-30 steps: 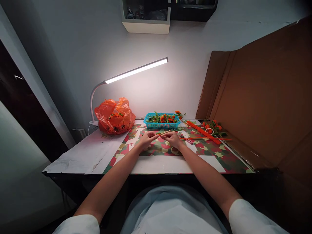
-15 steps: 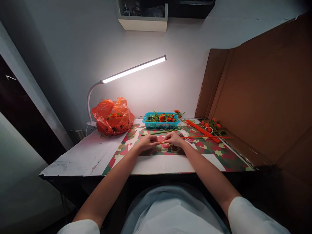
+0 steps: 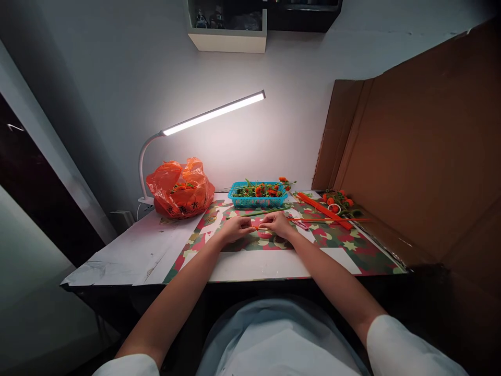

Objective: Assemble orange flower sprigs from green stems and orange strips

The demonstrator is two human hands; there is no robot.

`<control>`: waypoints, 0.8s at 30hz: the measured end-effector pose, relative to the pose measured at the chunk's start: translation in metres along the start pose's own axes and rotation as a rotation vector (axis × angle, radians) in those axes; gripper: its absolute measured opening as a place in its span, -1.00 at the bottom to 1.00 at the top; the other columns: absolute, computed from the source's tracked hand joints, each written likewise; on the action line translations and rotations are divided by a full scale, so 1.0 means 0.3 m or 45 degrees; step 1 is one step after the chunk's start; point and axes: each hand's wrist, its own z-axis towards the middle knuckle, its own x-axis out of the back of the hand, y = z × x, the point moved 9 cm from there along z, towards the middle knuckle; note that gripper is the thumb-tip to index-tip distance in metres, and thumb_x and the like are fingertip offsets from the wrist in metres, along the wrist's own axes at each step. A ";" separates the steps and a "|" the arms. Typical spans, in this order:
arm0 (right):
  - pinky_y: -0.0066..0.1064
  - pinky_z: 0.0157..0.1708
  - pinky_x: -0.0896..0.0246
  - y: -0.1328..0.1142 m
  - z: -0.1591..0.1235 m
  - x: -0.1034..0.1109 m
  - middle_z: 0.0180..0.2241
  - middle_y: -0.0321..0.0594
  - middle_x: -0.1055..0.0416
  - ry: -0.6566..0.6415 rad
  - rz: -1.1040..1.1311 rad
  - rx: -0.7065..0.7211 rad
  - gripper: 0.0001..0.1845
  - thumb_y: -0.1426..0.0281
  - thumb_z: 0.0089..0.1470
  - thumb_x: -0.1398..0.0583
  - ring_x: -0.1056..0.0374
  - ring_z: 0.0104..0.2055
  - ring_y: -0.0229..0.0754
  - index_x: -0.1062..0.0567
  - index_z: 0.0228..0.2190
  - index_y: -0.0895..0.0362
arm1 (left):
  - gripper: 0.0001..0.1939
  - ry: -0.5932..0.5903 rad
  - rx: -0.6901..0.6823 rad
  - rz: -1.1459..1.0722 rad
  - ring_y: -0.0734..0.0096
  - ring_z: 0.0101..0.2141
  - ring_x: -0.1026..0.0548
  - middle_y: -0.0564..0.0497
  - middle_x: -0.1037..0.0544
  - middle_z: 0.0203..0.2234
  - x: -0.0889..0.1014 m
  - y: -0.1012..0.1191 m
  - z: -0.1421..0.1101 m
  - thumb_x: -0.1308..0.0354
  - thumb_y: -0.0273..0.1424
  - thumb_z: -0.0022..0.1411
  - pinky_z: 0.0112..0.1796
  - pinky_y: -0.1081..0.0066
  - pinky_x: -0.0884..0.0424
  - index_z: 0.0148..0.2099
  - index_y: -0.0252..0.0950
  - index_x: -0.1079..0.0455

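Observation:
My left hand (image 3: pixel 236 228) and my right hand (image 3: pixel 277 224) meet low over the middle of the table, both with fingers pinched. Between their fingertips is a small piece of orange pipe cleaner (image 3: pixel 255 227), mostly covered by the fingers. A pale, thin strip (image 3: pixel 266 229) shows under my right fingers; I cannot make out what it is. Just beyond my hands lies a green stem (image 3: pixel 262 212). To the right of my right hand are a long, thin orange stem (image 3: pixel 329 220) and a pink-handled tool (image 3: pixel 300 225), perhaps scissors.
Behind stands a blue basket (image 3: pixel 258 202) of orange flowers with green stems. An orange plastic bag (image 3: pixel 182 201) sits left, beside a lit lamp (image 3: pixel 213 113). At right are a bundle of orange stems (image 3: pixel 323 210), more orange flowers (image 3: pixel 338 199) and a tall cardboard sheet (image 3: pixel 415 146).
My hands keep their pinch on the orange piece with barely any movement. The whole view has shifted very slightly.

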 end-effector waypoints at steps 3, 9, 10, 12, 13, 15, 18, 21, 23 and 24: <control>-0.43 -0.48 -0.18 -0.021 -0.007 0.001 -0.50 -0.20 -0.54 -0.018 -0.042 0.028 -0.73 0.16 -0.14 -0.35 -0.41 -0.45 -0.19 -0.60 -0.55 0.12 | -0.59 -0.008 -0.018 0.017 0.55 -0.58 -0.16 0.13 -0.29 -0.64 -0.004 -0.001 -0.001 -0.08 -0.05 0.14 -0.53 0.49 -0.02 -0.48 -0.31 -0.30; -0.36 -0.25 -0.04 -0.083 -0.013 0.020 -0.49 -0.25 -0.54 -0.036 -0.407 0.159 -0.79 0.25 0.00 -0.31 -0.39 -0.41 -0.24 -0.58 -0.56 0.10 | -0.65 0.035 -0.032 0.192 0.51 -0.56 -0.19 0.11 -0.32 -0.63 -0.009 0.028 -0.007 -0.04 -0.13 0.21 -0.50 0.47 -0.01 -0.47 -0.29 -0.34; -0.34 -0.22 0.01 -0.091 -0.013 0.023 -0.48 -0.25 -0.54 -0.027 -0.485 0.178 -0.79 0.26 0.03 -0.30 -0.38 -0.40 -0.25 -0.58 -0.55 0.10 | -0.66 0.051 -0.022 0.229 0.50 -0.56 -0.20 0.10 -0.33 -0.63 -0.007 0.031 -0.007 -0.04 -0.15 0.22 -0.50 0.46 -0.01 -0.46 -0.28 -0.34; -0.33 -0.21 0.10 -0.108 -0.014 0.023 -0.45 -0.25 -0.54 -0.010 -0.622 0.217 -0.78 0.27 0.10 -0.24 -0.35 -0.40 -0.27 -0.57 -0.51 0.10 | -0.67 0.078 0.000 0.286 0.48 -0.55 -0.23 0.09 -0.36 -0.63 -0.005 0.034 -0.008 -0.04 -0.16 0.23 -0.50 0.46 0.00 -0.45 -0.28 -0.36; -0.33 -0.22 0.13 -0.118 -0.016 0.020 -0.44 -0.25 -0.54 -0.002 -0.681 0.244 -0.76 0.27 0.14 -0.21 -0.34 -0.40 -0.28 -0.57 -0.49 0.11 | -0.68 0.088 0.010 0.307 0.47 -0.54 -0.25 0.08 -0.37 -0.62 -0.003 0.033 -0.008 -0.04 -0.16 0.24 -0.50 0.45 0.00 -0.44 -0.27 -0.37; -0.33 -0.24 0.19 -0.141 -0.023 0.011 -0.42 -0.24 -0.54 0.014 -0.778 0.303 -0.73 0.29 0.20 -0.16 -0.32 -0.40 -0.29 -0.56 -0.46 0.11 | -0.69 0.111 0.032 0.342 0.44 -0.52 -0.29 0.07 -0.41 -0.60 0.002 0.030 -0.010 -0.04 -0.16 0.24 -0.50 0.45 -0.01 -0.41 -0.25 -0.39; -0.33 -0.25 0.22 -0.172 -0.034 -0.004 -0.40 -0.26 -0.54 0.029 -0.866 0.365 -0.76 0.34 0.21 -0.14 -0.33 -0.37 -0.28 -0.54 -0.44 0.11 | -0.70 0.136 0.056 0.370 0.42 -0.48 -0.34 0.06 -0.47 -0.55 0.008 0.026 -0.012 -0.03 -0.16 0.25 -0.48 0.46 -0.04 -0.38 -0.24 -0.42; -0.33 -0.24 0.23 -0.191 -0.041 -0.012 -0.39 -0.27 -0.54 0.052 -0.927 0.387 -0.78 0.40 0.20 -0.14 -0.34 -0.35 -0.27 -0.52 -0.45 0.13 | -0.68 0.153 0.078 0.387 0.41 -0.46 -0.37 0.04 -0.50 -0.51 0.010 0.023 -0.012 -0.02 -0.15 0.26 -0.47 0.46 -0.07 -0.37 -0.23 -0.43; -0.32 -0.24 0.22 -0.197 -0.044 -0.016 -0.39 -0.26 -0.54 0.073 -0.971 0.391 -0.79 0.41 0.20 -0.14 -0.34 -0.35 -0.26 -0.51 -0.46 0.14 | -0.66 0.165 0.100 0.411 0.39 -0.45 -0.39 0.02 -0.52 -0.50 0.010 0.020 -0.011 0.00 -0.13 0.27 -0.47 0.46 -0.07 -0.38 -0.23 -0.44; -0.32 -0.24 0.22 -0.199 -0.045 -0.019 -0.40 -0.25 -0.54 0.083 -0.989 0.391 -0.79 0.42 0.19 -0.14 -0.33 -0.36 -0.25 -0.51 -0.46 0.15 | -0.64 0.169 0.110 0.425 0.38 -0.44 -0.40 0.02 -0.52 -0.50 0.009 0.019 -0.010 0.02 -0.12 0.28 -0.47 0.46 -0.07 -0.39 -0.22 -0.44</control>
